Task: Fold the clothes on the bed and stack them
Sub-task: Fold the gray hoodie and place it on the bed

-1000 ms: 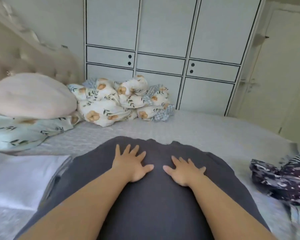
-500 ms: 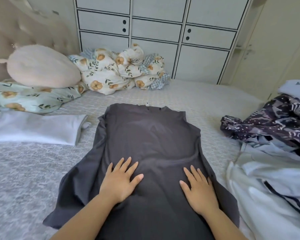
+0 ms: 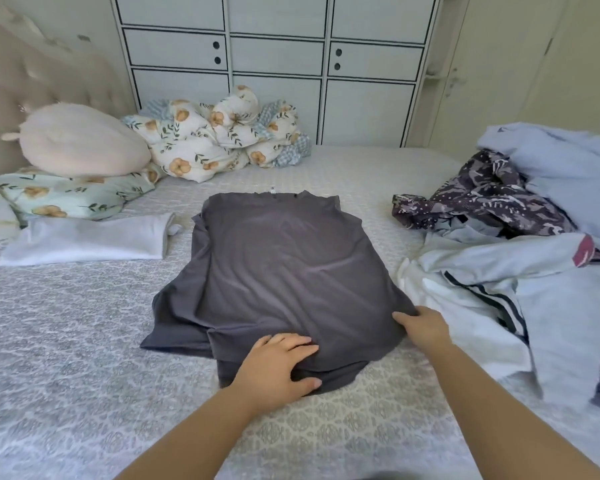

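Head view, centre: grey shirt (image 3: 284,271) spread flat on the bed (image 3: 66,341), collar toward the top of the frame, hem nearest the bottom.
Left hand (image 3: 278,365): lower centre, on the near hem, thumb tucked at the edge and fingers curled over the cloth; looks like a grasp on the hem.
Right hand (image 3: 425,329): right of centre, at the shirt's lower right corner, fingers hidden under the cloth; seems to pinch that corner.
Done, left of frame: white garment (image 3: 87,240) lying folded beside the shirt, near the floral pillow (image 3: 66,199); probably the start of the stack.
In hand: shirt smoothed but not yet folded over; judged an early fold step.
Left to do, right of frame: loose heap with a dark patterned garment (image 3: 482,202) and pale blue clothes (image 3: 551,174), plus a white piece with dark stripes (image 3: 471,299), all unfolded.
Progress: judged well under half.
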